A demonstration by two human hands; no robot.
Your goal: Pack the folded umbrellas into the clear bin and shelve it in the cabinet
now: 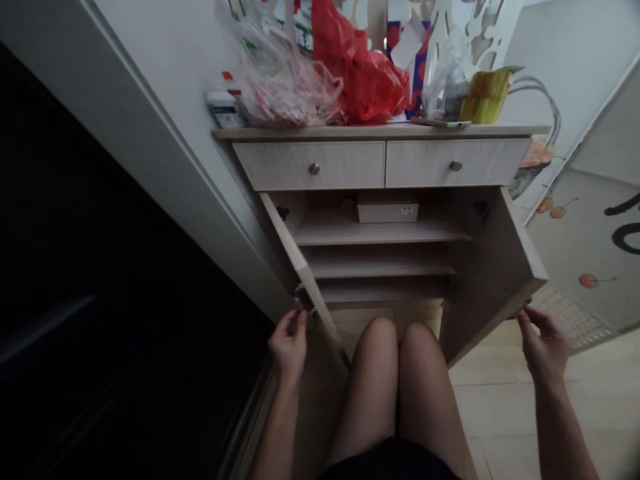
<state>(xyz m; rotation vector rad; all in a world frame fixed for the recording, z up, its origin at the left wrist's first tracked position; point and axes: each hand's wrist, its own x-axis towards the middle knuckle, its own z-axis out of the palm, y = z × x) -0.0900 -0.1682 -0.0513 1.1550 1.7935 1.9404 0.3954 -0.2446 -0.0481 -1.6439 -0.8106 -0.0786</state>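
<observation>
Both doors of a pale wood-grain shoe cabinet (383, 167) stand open in front of me. My left hand (289, 343) is at the lower edge of the left door (300, 267), with its fingers on a metal ring pull (300, 297). My right hand (543, 343) is below the right door (493, 280), its fingertips right by a small pull (527, 304), mostly hidden behind the door. Whether those fingers grip it, I cannot tell. Between my hands are my own bare knees (395, 347).
Inside are several shelves, with a pale box (387, 208) on the top one. On the cabinet top stand a red plastic bag (360, 73), a clear bag (275, 73), a phone (443, 123) and a white bottle (225, 107). A dark sliding door (100, 233) lies to my left.
</observation>
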